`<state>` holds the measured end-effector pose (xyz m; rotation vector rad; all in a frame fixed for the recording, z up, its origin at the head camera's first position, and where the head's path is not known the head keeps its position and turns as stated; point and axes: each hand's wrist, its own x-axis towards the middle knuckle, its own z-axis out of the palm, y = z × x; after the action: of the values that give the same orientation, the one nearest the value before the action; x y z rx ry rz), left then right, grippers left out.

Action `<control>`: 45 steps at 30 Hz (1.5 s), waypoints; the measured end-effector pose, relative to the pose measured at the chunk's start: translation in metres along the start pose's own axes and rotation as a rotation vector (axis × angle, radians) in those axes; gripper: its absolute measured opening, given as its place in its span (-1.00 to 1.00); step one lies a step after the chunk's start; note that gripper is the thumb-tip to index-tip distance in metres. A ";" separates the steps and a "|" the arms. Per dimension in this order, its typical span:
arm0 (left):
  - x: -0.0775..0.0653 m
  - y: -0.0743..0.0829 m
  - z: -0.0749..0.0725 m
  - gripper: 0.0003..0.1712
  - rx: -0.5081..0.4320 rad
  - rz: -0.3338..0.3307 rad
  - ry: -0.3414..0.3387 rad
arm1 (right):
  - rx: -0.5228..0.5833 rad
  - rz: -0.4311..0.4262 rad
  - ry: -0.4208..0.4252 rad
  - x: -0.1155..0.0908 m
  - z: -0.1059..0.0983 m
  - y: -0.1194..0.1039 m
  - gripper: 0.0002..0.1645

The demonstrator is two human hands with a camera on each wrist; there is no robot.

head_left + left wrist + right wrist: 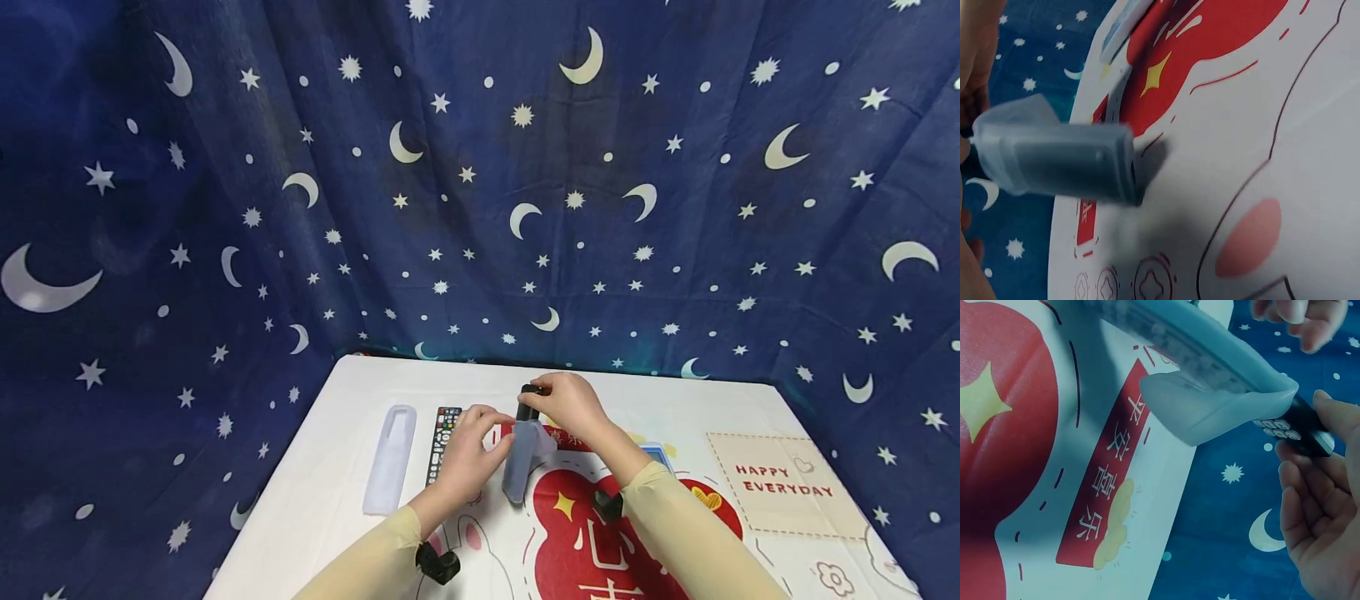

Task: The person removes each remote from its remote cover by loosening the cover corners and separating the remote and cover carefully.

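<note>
Held up over a patterned white tablecloth: a black remote, tilted, mostly inside a translucent sleeve. At the black remote's bare upper end, a pinch by the right hand, apparently there to bear its weight while leaving the sleeve free. Just left of the black remote, the left hand, fingers loosely bent with nothing plainly in them, perhaps kept near for working the sleeve's edge; contact hard to tell. Right of the black remote, a loose flap of sleeve, probably hanging out because of not being pulled over the end. Further left of the black remote, lying flat: a second remote, partly hidden, then an empty sleeve, seemingly set close for easy reach.
</note>
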<state>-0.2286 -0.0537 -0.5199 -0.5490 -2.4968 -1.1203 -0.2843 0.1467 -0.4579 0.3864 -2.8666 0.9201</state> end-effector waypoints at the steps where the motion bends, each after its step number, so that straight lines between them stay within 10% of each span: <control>1: 0.001 0.002 0.002 -0.78 0.023 0.034 0.006 | -0.020 -0.001 0.008 0.002 0.001 0.000 -0.51; 19: 0.021 0.006 0.018 -0.94 0.200 0.069 0.093 | -0.221 -0.009 0.055 0.019 0.012 -0.022 -0.56; 29: -0.003 0.003 0.025 -0.94 0.286 0.113 0.012 | -0.121 -0.055 0.069 0.015 0.024 -0.019 -0.62; 38: -0.005 -0.006 0.013 -0.86 0.069 0.019 0.081 | 0.042 -0.056 -0.009 0.007 0.021 -0.013 -0.53; 45: -0.008 -0.023 0.000 -0.83 0.107 -0.074 0.070 | 0.186 -0.010 -0.087 0.003 0.016 -0.004 -0.56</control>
<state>-0.2327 -0.0695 -0.5383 -0.3835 -2.5171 -1.0066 -0.2868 0.1339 -0.4679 0.4683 -2.8609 1.2015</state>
